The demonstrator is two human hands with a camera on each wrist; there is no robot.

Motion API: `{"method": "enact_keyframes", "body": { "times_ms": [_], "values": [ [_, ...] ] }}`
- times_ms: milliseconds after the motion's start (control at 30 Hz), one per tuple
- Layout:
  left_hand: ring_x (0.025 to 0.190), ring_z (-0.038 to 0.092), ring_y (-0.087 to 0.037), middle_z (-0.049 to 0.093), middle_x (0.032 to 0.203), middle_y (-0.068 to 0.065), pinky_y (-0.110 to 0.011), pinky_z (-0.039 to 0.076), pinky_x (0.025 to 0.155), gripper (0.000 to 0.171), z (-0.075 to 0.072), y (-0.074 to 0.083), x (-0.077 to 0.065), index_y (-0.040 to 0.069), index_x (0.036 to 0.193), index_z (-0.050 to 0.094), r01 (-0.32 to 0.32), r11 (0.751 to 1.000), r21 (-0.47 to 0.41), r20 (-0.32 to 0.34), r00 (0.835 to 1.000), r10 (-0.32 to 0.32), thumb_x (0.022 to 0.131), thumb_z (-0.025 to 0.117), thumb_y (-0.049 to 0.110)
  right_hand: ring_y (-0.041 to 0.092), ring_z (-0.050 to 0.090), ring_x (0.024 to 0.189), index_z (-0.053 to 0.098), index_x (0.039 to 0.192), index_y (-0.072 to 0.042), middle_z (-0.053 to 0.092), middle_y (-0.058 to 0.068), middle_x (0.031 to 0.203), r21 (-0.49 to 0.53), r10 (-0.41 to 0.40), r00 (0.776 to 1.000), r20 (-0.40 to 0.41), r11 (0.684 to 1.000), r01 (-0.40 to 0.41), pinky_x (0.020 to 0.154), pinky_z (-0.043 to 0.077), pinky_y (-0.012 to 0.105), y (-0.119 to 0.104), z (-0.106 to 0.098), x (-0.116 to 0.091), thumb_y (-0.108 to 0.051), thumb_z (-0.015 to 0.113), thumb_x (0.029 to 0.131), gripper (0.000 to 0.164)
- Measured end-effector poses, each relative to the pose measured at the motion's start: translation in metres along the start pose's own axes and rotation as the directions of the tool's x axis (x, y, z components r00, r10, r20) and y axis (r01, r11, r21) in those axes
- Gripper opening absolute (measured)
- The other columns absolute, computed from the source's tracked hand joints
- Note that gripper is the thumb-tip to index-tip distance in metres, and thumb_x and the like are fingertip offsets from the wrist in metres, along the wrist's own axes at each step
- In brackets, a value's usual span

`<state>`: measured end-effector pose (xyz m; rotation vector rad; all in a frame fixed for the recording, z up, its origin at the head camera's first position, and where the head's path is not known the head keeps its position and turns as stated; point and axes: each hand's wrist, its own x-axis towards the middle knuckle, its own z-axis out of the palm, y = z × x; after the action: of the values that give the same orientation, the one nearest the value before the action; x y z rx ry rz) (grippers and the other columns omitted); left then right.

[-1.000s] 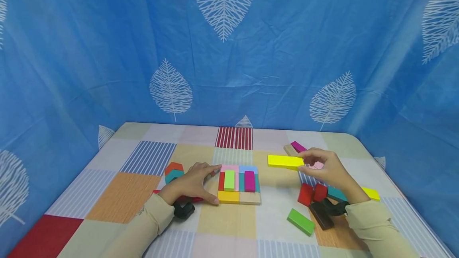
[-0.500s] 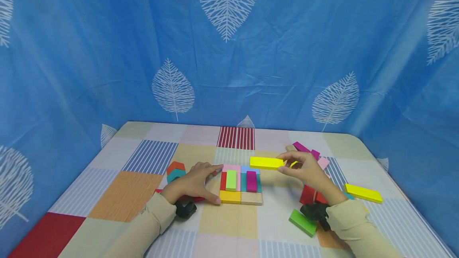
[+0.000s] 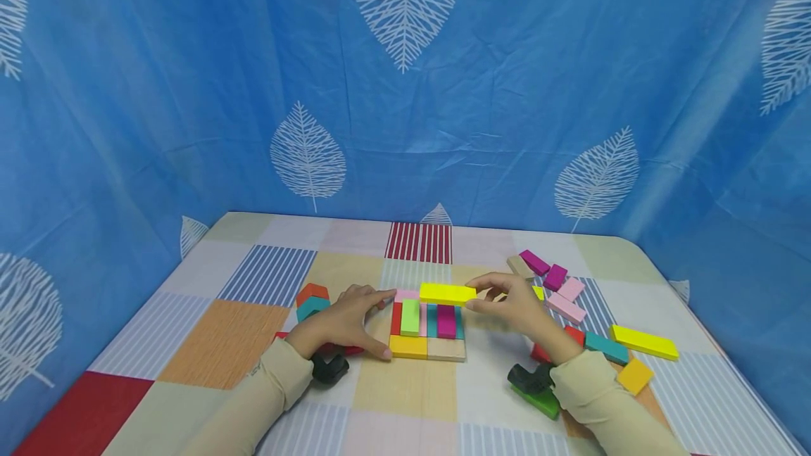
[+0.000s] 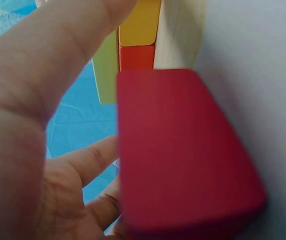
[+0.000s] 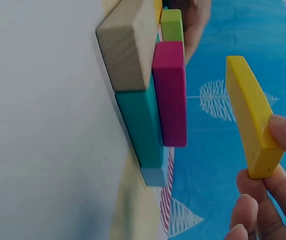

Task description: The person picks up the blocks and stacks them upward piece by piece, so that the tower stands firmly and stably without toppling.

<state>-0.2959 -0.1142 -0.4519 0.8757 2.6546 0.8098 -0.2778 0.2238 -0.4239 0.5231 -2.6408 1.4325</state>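
My right hand (image 3: 510, 302) pinches a yellow block (image 3: 447, 294) by its right end, between thumb and fingers. In the right wrist view the yellow block (image 5: 253, 117) is held up clear of the flat block layout. That layout has a yellow-orange block (image 3: 408, 347), a wooden block (image 3: 446, 350), and teal, red, pink and light blue ones. A lime green block (image 3: 410, 318) and a magenta block (image 3: 446, 322) lie on top of it. My left hand (image 3: 345, 322) rests at the layout's left side, fingers spread and holding nothing. A red block (image 4: 178, 150) sits beneath its palm.
Orange (image 3: 312, 293) and teal (image 3: 312, 308) blocks lie left of my left hand. On the right are several loose blocks: magenta (image 3: 535, 262), pink (image 3: 566, 307), teal (image 3: 606, 347), yellow (image 3: 644, 342), orange-yellow (image 3: 635, 376) and green (image 3: 537, 403). A blue leaf-print curtain (image 3: 405, 125) stands behind the table.
My right hand has carried the yellow block leftward from the loose blocks to over the back of the layout. My left hand has stayed in place beside the layout.
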Motion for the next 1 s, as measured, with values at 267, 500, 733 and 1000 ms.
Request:
{"method": "enact_keyframes", "body": {
  "times_ms": [267, 500, 733, 1000],
  "values": [
    [0.122, 0.043, -0.030, 0.055, 0.115, 0.002, -0.048, 0.048, 0.100, 0.105, 0.001, 0.000, 0.000, 0.009, 0.162, 0.048, 0.005, 1.000, 0.002, -0.004, 1.000, -0.005, 0.077, 0.096, 0.047, 0.020, 0.064, 0.086, 0.081, 0.115, 0.001, 0.078, 0.014, 0.109, -0.031, 0.014, 0.999, 0.048, 0.999, -0.013, 0.075, 0.055, 0.030, 0.001, 0.015, 0.007, -0.010, 0.087, 0.091, 0.027],
    [0.121, 0.044, -0.029, 0.056, 0.116, 0.002, -0.048, 0.049, 0.101, 0.105, 0.002, 0.000, 0.001, 0.010, 0.162, 0.049, 0.011, 1.000, 0.009, -0.007, 1.000, -0.011, 0.077, 0.096, 0.047, 0.022, 0.062, 0.086, 0.081, 0.116, -0.002, 0.077, 0.012, 0.108, -0.038, 0.057, 0.996, 0.070, 0.998, -0.055, 0.068, 0.054, 0.031, 0.000, 0.024, 0.010, -0.012, 0.086, 0.091, 0.027],
    [0.121, 0.044, -0.029, 0.055, 0.114, 0.002, -0.047, 0.047, 0.100, 0.105, 0.003, -0.001, 0.001, 0.008, 0.162, 0.049, -0.001, 1.000, 0.013, -0.010, 1.000, 0.001, 0.077, 0.096, 0.048, 0.021, 0.062, 0.081, 0.081, 0.117, -0.003, 0.077, 0.012, 0.110, -0.044, 0.090, 0.993, 0.079, 0.995, -0.087, 0.059, 0.053, 0.030, 0.003, 0.029, 0.012, -0.014, 0.087, 0.092, 0.028],
    [0.121, 0.043, -0.029, 0.055, 0.115, 0.002, -0.047, 0.048, 0.100, 0.105, 0.004, 0.000, 0.000, 0.008, 0.162, 0.049, 0.001, 1.000, 0.010, -0.013, 1.000, -0.001, 0.077, 0.096, 0.047, 0.020, 0.062, 0.080, 0.080, 0.119, -0.003, 0.077, 0.013, 0.112, -0.057, 0.105, 0.990, 0.098, 0.993, -0.100, 0.062, 0.055, 0.032, 0.004, 0.030, 0.011, -0.013, 0.086, 0.093, 0.028]
  ]
}}
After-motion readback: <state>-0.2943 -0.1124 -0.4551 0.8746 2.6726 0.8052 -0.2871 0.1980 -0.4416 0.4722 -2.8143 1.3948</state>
